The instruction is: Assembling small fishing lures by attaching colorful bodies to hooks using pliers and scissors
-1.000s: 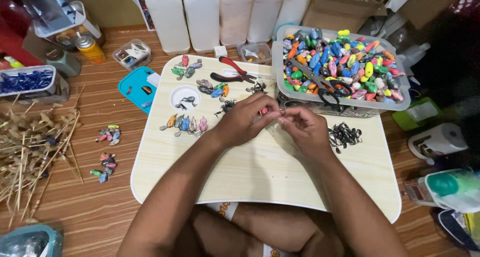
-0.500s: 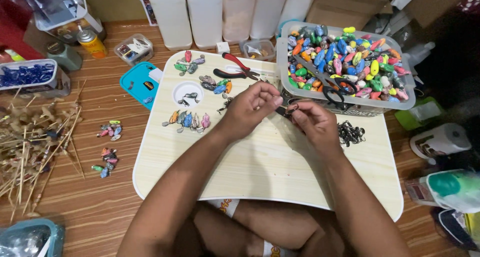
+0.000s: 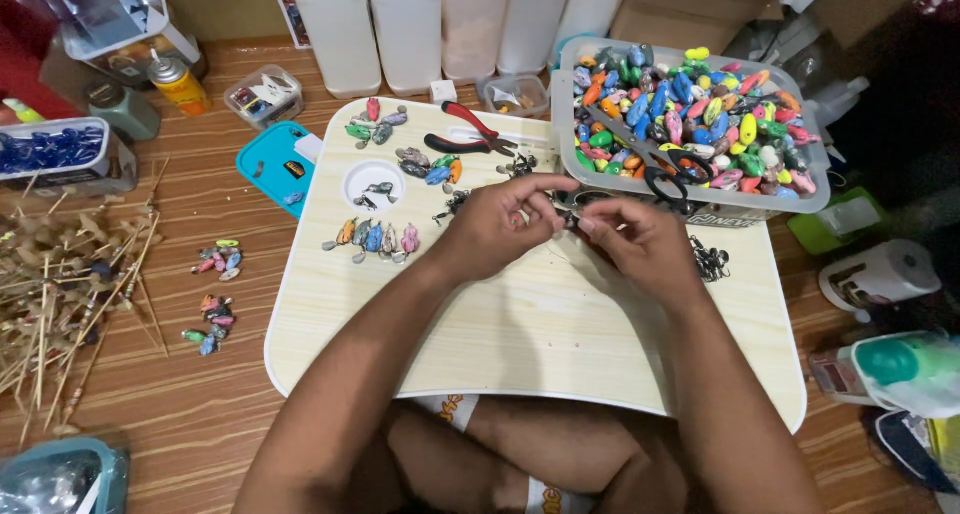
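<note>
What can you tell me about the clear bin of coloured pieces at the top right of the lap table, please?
The bin is a clear, rectangular plastic tub with a flat rim. It sits upright at the far right corner of the lap table. It is heaped with small glossy oval pieces in blue, green, pink, yellow, orange and white. Black-handled scissors lie on top of the pieces. Neither hand touches it.

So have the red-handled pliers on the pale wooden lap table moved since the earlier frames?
No. The red-handled pliers lie in the same spot on the pale wooden lap table, just right of the round recess; only the camera shifted.
</note>
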